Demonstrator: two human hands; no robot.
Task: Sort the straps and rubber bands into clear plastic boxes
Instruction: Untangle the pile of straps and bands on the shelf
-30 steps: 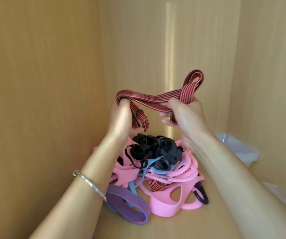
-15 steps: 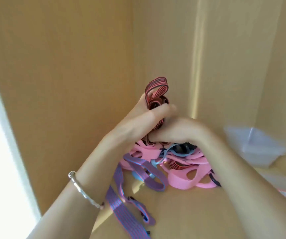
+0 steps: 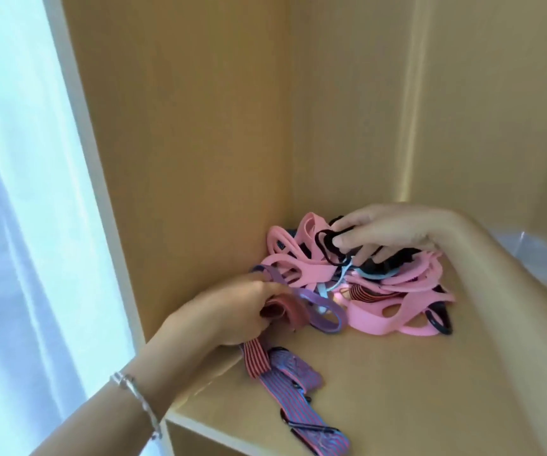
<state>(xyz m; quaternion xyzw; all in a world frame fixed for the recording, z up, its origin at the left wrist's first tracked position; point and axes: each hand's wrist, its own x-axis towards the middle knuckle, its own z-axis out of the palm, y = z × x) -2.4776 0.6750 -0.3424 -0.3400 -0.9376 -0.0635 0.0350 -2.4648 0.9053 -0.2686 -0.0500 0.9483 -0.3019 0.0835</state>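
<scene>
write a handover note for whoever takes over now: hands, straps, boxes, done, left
Left hand grips the folded red striped strap at the pile's left edge.
Right hand pinches a black band atop the pile.
Pink bands, with blue and black pieces, are piled in the shelf corner; a purple striped strap lies in front.
Clear plastic box is far right, mostly hidden behind the right arm; contents unseen.
Done: nothing visibly boxed. Left: box the red strap, then sort the pile.

The person's left hand (image 3: 232, 311) and right hand (image 3: 387, 232) were bare, as were both forearms. A thin silver metal bangle bracelet (image 3: 137, 403) with a small bead circled the left wrist.
</scene>
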